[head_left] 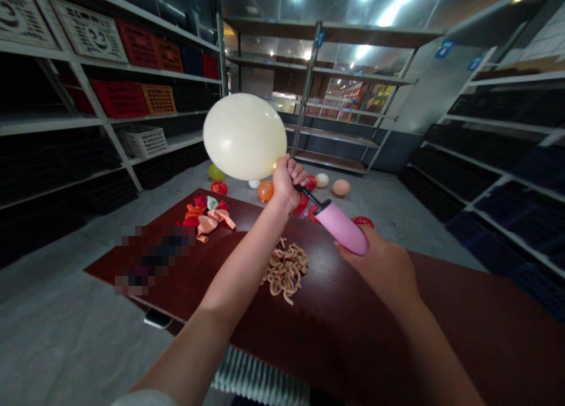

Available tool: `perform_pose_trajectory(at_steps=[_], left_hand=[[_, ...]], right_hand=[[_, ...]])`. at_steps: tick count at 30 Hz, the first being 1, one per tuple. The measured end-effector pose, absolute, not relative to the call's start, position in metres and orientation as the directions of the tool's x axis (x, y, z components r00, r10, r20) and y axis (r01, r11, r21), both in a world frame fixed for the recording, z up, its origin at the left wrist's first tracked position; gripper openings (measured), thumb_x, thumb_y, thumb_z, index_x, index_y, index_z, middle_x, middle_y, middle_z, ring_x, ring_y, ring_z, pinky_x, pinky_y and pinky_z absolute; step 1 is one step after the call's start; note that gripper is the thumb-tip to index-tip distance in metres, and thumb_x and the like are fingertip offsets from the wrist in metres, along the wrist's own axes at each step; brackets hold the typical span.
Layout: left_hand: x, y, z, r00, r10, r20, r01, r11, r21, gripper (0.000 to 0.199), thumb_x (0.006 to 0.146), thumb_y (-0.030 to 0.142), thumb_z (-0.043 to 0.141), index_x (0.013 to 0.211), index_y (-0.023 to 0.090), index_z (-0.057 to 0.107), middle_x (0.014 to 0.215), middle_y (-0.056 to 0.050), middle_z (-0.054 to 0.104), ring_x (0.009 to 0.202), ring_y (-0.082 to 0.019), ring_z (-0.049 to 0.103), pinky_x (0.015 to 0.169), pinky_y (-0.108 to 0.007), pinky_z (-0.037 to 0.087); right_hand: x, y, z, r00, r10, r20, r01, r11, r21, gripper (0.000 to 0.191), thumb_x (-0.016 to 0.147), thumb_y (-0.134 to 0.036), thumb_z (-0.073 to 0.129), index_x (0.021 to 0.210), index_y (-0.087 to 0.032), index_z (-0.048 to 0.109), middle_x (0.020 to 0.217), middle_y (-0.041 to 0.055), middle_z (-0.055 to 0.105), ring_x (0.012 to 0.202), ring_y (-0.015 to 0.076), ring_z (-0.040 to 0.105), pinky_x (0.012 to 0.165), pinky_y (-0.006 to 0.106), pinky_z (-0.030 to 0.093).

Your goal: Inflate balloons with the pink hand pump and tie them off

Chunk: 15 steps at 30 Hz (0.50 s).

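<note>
A large, inflated cream balloon (245, 136) points up and left from my left hand (288, 179). The fingers of that hand are wrapped round the balloon's neck and the black nozzle end of a pink hand pump (342, 226). My right hand (382, 265) grips the far end of the pump's pink body, below and to the right. Between the hands shows a black rod. Beneath my arms, a pile of tan, curled pieces (286, 269) lies on the dark red table (344, 312). Limp red, orange, peach and mint balloons (212, 218) lie at the table's back left.
Several inflated balloons lie on the floor behind the table, among them an orange one (265, 190) and a peach one (341, 187). Shelves with crates (132, 98) stand left, a metal rack (335, 132) behind, and dark stacked crates (463, 170) right. A pixelated patch covers the table's left part.
</note>
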<state>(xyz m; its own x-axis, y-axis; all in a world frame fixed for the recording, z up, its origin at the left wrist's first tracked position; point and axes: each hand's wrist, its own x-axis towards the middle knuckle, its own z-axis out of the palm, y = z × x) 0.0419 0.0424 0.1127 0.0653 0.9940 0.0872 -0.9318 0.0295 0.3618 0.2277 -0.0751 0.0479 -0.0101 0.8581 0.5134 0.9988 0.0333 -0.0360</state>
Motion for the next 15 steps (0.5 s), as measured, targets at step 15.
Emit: perform_pose_trajectory(at_steps=[15], left_hand=[[0.014, 0.060, 0.087, -0.342, 0.939, 0.020, -0.878, -0.327, 0.349, 0.046, 0.104, 0.021, 0.030, 0.060, 0.019, 0.016, 0.047, 0.006, 0.014, 0.035, -0.006, 0.018, 0.041, -0.023, 0.022]], right_hand=[[0.191, 0.006, 0.069, -0.332, 0.698, 0.635, 0.940, 0.299, 0.162, 0.020, 0.084, -0.031, 0.061, 0.101, -0.021, 0.063, 0.090, 0.0085, 0.070, 0.081, 0.0258, 0.065, 0.066, 0.033, 0.039]])
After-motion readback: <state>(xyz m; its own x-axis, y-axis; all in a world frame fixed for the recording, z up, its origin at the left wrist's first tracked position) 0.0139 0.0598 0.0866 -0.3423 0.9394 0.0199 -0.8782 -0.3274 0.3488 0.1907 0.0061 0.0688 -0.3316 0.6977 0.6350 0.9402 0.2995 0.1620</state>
